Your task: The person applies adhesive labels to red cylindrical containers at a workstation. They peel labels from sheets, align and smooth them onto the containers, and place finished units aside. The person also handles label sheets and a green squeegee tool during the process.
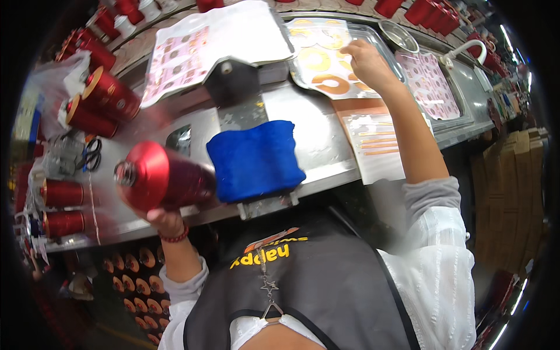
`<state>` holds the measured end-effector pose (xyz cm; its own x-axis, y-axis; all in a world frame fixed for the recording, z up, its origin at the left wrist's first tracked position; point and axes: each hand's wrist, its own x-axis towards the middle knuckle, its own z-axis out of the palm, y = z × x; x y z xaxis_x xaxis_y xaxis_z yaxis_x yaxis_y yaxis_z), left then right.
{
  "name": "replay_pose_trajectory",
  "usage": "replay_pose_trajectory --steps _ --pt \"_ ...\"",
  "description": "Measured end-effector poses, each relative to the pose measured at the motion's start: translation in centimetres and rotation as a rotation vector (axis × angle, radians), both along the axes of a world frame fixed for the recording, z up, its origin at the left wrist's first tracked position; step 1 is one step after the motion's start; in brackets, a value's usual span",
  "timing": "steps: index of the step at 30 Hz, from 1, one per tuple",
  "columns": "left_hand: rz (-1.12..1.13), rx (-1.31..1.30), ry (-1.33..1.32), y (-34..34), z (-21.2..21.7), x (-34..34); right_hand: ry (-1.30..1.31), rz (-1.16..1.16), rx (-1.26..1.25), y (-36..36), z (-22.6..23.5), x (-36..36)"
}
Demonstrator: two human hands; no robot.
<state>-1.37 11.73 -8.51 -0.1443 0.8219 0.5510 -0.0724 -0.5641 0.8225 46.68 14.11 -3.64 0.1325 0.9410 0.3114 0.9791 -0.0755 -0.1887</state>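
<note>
My left hand [166,223] grips a shiny red metal bottle [169,175], tipped so its silver neck points left. The bottle lies just left of a blue cloth-covered pad [256,160] on a small stand at the bench's front edge. My right hand [370,65] reaches far forward over a sheet of gold curved decals [315,58] on a metal tray [382,49]. Its fingertips are drawn together at the sheet; whether a decal is between them cannot be made out.
Stacked paper sheets [233,32] lie at the back, behind a dark box-like block [232,80]. Red bottles [111,93] and scissors [92,154] are at the left. A striped sheet [373,140] lies front right. Beyond are a metal bowl [399,36], a sink with patterned paper [429,84] and cardboard [510,192].
</note>
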Motion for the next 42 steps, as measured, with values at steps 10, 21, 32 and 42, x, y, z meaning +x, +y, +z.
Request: replay_pose_trajectory --steps 10,21,32,42 --pt "0.179 -0.125 0.108 -1.9 0.9 1.3 -0.181 -0.203 -0.412 -0.7 -3.9 9.2" --pt "0.317 -0.185 0.151 -2.6 1.6 3.4 -0.264 -0.181 -0.210 -1.0 -5.5 13.3" --pt "0.347 -0.214 0.149 -2.8 1.6 3.8 -0.301 -0.269 -0.255 -1.6 -5.9 14.5" --pt "0.393 -0.245 0.158 -3.2 1.8 3.7 -0.406 -0.330 -0.238 -2.7 -5.1 15.6"
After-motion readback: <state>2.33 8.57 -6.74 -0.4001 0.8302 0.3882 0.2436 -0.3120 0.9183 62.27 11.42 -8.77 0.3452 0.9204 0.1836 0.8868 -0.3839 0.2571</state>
